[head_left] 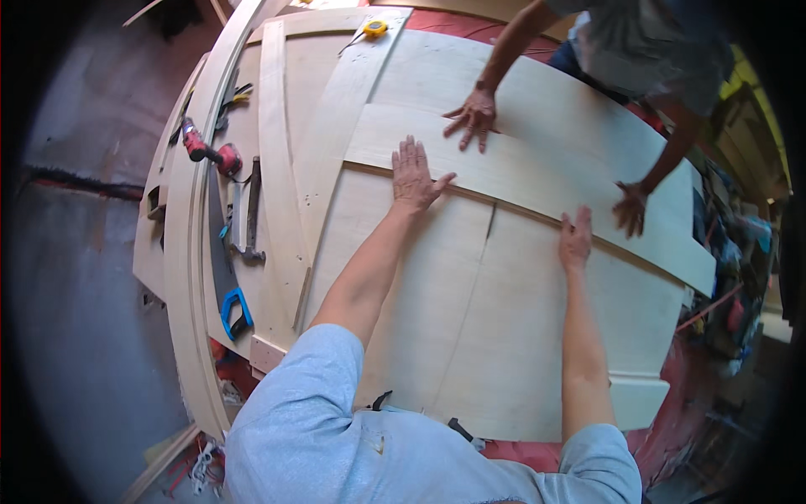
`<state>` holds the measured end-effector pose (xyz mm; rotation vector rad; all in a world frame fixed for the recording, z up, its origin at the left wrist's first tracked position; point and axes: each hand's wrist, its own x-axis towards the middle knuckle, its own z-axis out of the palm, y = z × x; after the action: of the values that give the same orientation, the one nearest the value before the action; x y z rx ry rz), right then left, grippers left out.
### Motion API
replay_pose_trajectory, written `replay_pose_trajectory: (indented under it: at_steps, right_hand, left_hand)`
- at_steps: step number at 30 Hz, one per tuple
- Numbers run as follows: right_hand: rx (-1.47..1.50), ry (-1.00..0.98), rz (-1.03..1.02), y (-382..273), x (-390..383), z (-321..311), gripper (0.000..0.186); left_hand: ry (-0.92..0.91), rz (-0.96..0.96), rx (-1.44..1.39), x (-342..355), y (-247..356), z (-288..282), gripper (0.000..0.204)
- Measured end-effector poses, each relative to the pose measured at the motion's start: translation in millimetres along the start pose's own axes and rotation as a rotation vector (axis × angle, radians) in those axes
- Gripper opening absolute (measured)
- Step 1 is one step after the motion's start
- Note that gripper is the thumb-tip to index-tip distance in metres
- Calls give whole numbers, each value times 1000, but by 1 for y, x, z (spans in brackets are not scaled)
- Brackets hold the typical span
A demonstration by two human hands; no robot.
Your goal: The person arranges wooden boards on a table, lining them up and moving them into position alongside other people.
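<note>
A wide pale wooden board (520, 181) lies crosswise on a large flat wooden panel (437, 311). My left hand (411, 175) rests flat on the board near its left end, fingers stretched out and thumb apart. Farther right, my right hand (576, 240) is at the board's near edge with its fingers extended upward; nothing shows in its grip. Across from me a co-worker leans in. One of that person's hands (474, 115) is spread on the board's far side, and the other hand (630, 210) reaches toward its right part.
To the left lie a red cordless drill (210, 153), a hammer (253, 210) and a handsaw with a blue handle (236, 313). A yellow tape measure (374, 29) sits at the far end. Long wooden strips (191, 227) run along the left. Clutter (730, 252) stands at the right.
</note>
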<state>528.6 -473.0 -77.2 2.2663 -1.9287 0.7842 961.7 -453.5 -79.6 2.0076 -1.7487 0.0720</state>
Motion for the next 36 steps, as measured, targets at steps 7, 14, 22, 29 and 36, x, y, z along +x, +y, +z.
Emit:
replay_pose_trajectory:
  at_steps: [7, 14, 22, 29, 36]
  right_hand:
    - [-120, -117, -4, 21, 74, 27, 64]
    - [-353, -138, -19, 13, 73, 21, 67]
    - [-192, -217, -58, -3, 118, 35, 64]
    - [-76, -87, -149, -8, 102, 25, 53]
    - [-82, -79, -185, -10, 91, 14, 49]
  left_hand:
    - [-13, 137, 49, -15, -15, -2, 139]
    - [-30, 167, 3, -20, -10, -13, 140]
    - [-66, 163, 114, -36, -4, -24, 138]
    - [-39, 185, 114, -46, -2, -28, 136]
    - [-39, 170, 89, -63, -1, -33, 138]
